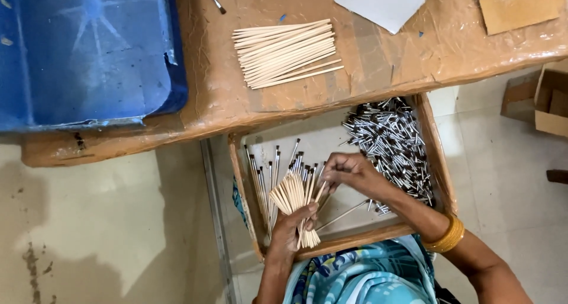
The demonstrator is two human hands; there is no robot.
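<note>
Brown taped table (378,61), pale floor (118,221); left hand (290,230) clamps sticks (296,197); right hand (349,171) pinches one.

Soft, even daylight fills the room, brightest on the pale floor (509,162) toward three o'clock. Glare shines off the taped table (378,61) at twelve. Focus is sharp, with slight edge bending.

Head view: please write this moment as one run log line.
left hand: holds wooden sticks bundle | right hand: at bundle tips | tray: metal ferrules pile | table: loose sticks
</note>
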